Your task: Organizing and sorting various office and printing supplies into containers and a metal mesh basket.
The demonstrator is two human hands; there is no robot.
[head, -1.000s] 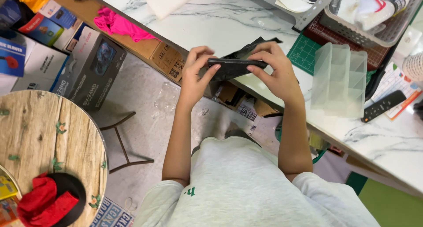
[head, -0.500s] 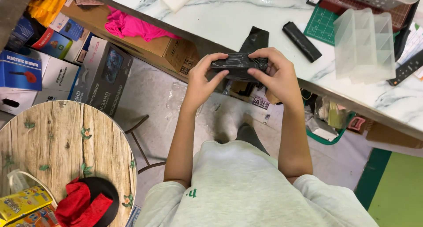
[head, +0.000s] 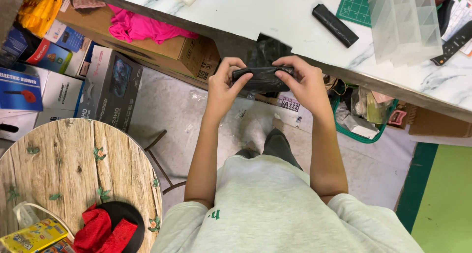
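Both my hands hold a black plastic bag rolled into a short tube [head: 262,77], just below the edge of the marble table [head: 275,22]. My left hand [head: 223,86] grips its left end with the thumb on top. My right hand [head: 301,81] grips the right end, fingers curled over it. More loose black plastic [head: 270,49] hangs off the table edge behind the roll. A second rolled black bag [head: 335,25] lies on the table to the upper right.
A clear plastic divider tray [head: 405,22] and a green cutting mat [head: 355,5] sit on the table. Cardboard boxes with pink cloth [head: 142,27] stand underneath. A round wooden side table [head: 73,169] is at lower left. A green basket [head: 366,120] sits on the floor.
The view has shifted, so the table sits higher in frame. My hands have kept rolling the black bag tighter, into a compact tube.
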